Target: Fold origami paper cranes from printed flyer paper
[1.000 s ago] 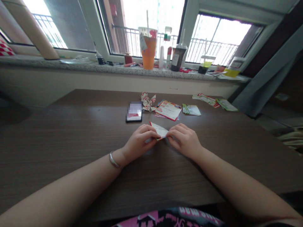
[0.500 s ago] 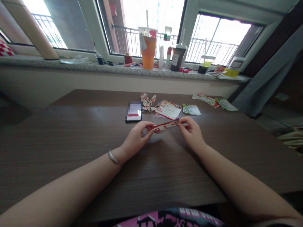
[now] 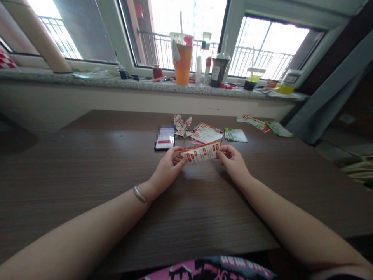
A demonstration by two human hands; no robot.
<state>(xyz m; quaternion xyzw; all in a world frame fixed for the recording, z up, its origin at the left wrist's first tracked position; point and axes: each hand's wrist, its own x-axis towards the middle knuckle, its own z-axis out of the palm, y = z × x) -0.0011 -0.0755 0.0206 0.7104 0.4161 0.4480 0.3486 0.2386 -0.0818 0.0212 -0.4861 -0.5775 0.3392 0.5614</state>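
A printed sheet of paper, white with red labels and a coloured edge, is held up over the table between both hands and looks folded. My left hand pinches its left end between thumb and fingers. At the right end, my right hand grips the lower corner. Just beyond the sheet lies a stack of similar printed papers. Folded paper pieces, striped red and white, stand left of that stack. A phone with a lit screen rests near my left hand.
Small green-and-white paper squares lie right of the stack, with more paper strips farther right. On the windowsill stand an orange drink cup, a dark drink cup and several small items. The brown table reaches the wall.
The paper has been tilted so its printed face shows wider toward me. Its right end has risen a little, and my right fingers now hold it lower down. Both hands stay nearly in place.
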